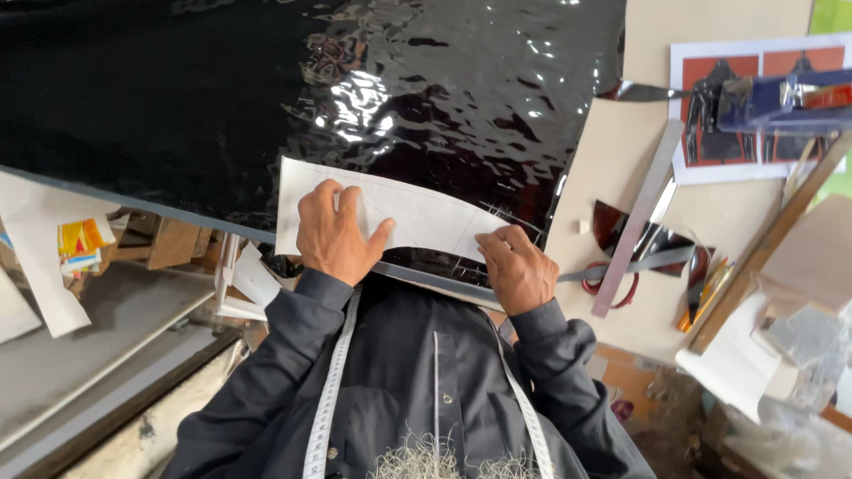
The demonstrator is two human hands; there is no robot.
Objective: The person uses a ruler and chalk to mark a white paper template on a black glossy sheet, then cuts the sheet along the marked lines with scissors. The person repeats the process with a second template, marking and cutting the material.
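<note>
Your left hand flat, fingers spread, right hand pressed on white paper pattern over glossy black sheet; metal ruler right of grip, desk cluttered.

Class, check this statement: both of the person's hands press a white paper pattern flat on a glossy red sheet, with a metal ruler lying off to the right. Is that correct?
Not quite. The head view shows the glossy sheet is black, not red. The rest stands: the left hand and right hand press the white paper pattern flat, and the metal ruler lies to the right.
</note>
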